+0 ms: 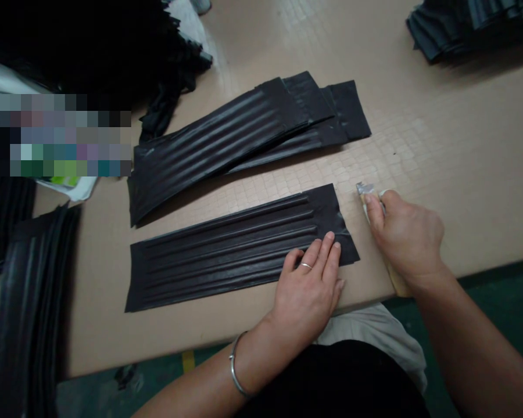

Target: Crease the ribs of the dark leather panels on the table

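Observation:
A long black ribbed panel (226, 249) lies flat near the table's front edge. My left hand (309, 278), with a ring and a bracelet, rests on the panel's right end, palm down and fingers stretched out. To the right of the panel, my right hand (405, 232) is closed around a long, narrow tan tool (396, 278) with a shiny metallic tip; most of its handle is hidden by the fingers. Behind the panel, several similar black ribbed panels (218, 136) lie overlapping in a loose pile.
Stacks of black pieces stand at the left edge (30, 302) and the back right (462, 29) of the tan table (453, 151). A large dark heap (157, 64) is at the back left, beside a blurred-out patch. The front edge runs just before my body.

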`<state>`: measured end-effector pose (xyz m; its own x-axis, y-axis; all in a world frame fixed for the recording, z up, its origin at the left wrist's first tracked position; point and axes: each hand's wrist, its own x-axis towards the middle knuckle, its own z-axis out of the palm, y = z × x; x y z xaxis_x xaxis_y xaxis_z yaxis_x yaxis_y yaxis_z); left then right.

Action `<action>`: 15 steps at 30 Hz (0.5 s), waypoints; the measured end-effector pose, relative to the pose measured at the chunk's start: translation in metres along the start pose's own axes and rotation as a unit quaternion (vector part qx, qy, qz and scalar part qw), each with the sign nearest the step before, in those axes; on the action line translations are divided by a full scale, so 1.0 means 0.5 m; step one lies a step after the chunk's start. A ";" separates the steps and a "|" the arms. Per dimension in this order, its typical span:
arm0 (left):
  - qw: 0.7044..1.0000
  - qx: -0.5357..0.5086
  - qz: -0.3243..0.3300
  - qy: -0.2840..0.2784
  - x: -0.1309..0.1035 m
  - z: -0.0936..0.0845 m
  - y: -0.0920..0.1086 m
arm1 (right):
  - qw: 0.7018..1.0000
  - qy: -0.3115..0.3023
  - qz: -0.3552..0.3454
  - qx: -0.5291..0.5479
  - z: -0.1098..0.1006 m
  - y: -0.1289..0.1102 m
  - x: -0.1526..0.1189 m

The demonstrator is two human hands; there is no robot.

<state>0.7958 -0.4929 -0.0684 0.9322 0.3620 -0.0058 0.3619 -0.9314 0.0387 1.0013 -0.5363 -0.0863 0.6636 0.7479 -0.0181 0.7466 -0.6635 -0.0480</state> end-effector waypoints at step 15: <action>0.997 -0.022 0.068 -0.003 0.040 0.002 0.017 | 0.999 0.035 -0.012 0.003 0.016 0.010 -0.001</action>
<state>0.8175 -0.4939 -0.0691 0.9727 0.2322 -0.0039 0.2317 -0.9692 0.0838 1.0043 -0.5397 -0.0944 0.6472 0.7604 0.0528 0.7623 -0.6451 -0.0526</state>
